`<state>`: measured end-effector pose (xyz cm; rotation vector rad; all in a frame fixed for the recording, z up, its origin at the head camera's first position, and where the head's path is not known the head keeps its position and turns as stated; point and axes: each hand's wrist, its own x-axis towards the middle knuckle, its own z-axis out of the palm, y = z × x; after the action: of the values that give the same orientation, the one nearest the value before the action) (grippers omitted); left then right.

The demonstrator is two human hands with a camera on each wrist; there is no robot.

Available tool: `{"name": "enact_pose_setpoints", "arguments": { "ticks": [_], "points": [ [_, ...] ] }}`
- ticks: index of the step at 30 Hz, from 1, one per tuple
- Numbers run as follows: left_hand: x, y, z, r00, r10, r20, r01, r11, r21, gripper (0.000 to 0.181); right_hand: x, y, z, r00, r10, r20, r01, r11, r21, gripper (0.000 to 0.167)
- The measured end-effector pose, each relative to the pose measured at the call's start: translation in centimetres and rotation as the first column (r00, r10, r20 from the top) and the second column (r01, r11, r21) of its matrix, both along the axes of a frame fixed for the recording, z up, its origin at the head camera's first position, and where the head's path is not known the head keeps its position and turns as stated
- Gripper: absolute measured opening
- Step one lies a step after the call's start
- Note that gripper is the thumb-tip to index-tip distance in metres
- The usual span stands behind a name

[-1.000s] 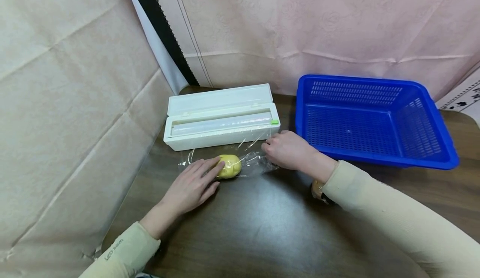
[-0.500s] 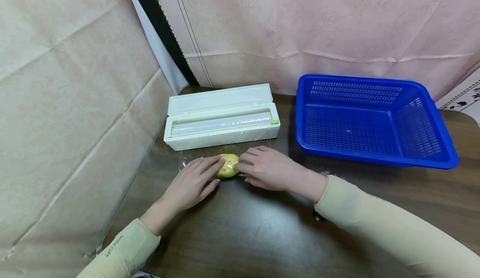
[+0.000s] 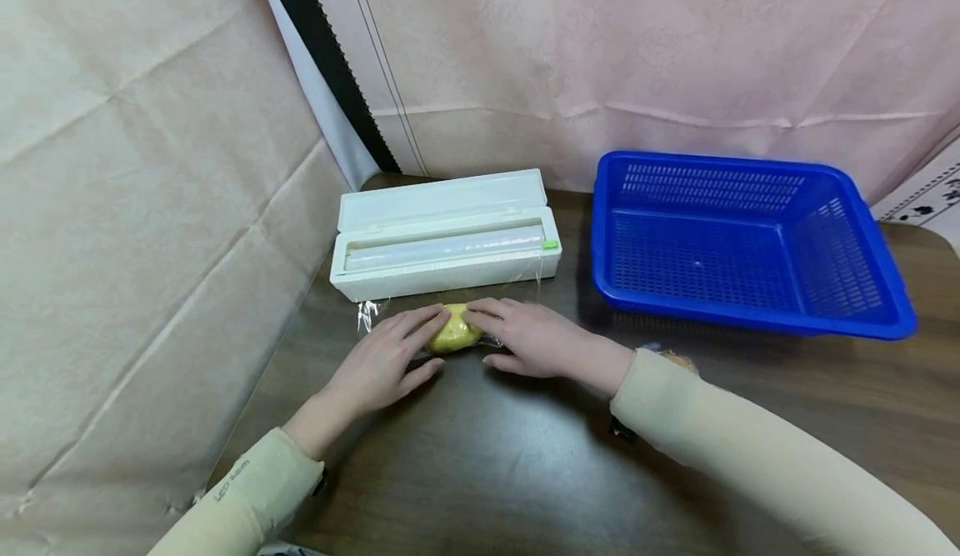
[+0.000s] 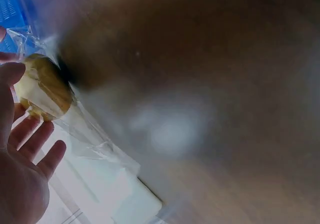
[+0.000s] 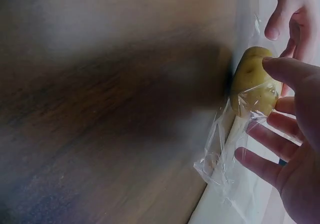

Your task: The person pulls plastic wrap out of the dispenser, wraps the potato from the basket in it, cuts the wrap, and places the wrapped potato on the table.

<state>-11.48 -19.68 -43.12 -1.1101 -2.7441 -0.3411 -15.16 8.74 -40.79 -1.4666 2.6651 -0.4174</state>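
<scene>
While the potato (image 3: 455, 333) under cling film (image 5: 220, 169) is touched by left hand (image 3: 381, 364) and right hand (image 3: 536, 342), both spread | firm, slippery handling expected | best gripped at its ends

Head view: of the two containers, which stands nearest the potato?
The long white box, just beyond the potato; its raised lid and clear film roll set it apart from the lidless blue basket farther right.

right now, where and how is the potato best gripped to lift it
Probably across its middle, from above, pinching the near and far sides: the potato is oblong and lies left to right, so that width is narrower. Loose film bunches past its right end, likely a poorer hold.
</scene>
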Motion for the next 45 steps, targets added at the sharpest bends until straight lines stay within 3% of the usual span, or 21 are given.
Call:
{"name": "enact_pose_setpoints", "arguments": {
  "ticks": [5,11,20,30,41,45],
  "points": [
    [-0.8,0.2,0.0,0.998,0.030,0.059,-0.031,0.999,0.017,0.075,-0.8,-0.3,-0.2,0.998,-0.028,0.058,0.032,0.998,-0.056,0.066],
    [-1.7,0.3,0.0,0.996,0.047,0.079,-0.053,0.996,0.072,0.080,-1.6,-0.7,-0.1,0.993,-0.055,0.106,0.065,0.994,-0.087,0.065],
    [-2.4,0.5,-0.4,0.989,0.087,0.117,-0.097,0.992,0.078,0.077,-2.2,-1.3,-0.7,0.986,-0.086,0.145,0.101,0.990,-0.098,0.063],
    [-3.5,0.8,0.0,0.987,0.087,0.132,-0.104,0.986,0.132,0.070,-3.0,-1.8,-1.0,0.990,-0.103,0.100,0.114,0.987,-0.114,0.060],
    [-4.0,0.2,-0.1,0.967,0.081,0.241,-0.128,0.974,0.189,0.068,-3.6,-2.8,-1.3,0.993,-0.110,0.048,0.115,0.985,-0.126,0.053],
    [-4.1,0.0,-0.4,0.976,0.096,0.193,-0.127,0.980,0.152,0.071,-4.0,-3.0,-1.5,0.994,-0.106,0.027,0.109,0.986,-0.128,0.050]
  ]
}}
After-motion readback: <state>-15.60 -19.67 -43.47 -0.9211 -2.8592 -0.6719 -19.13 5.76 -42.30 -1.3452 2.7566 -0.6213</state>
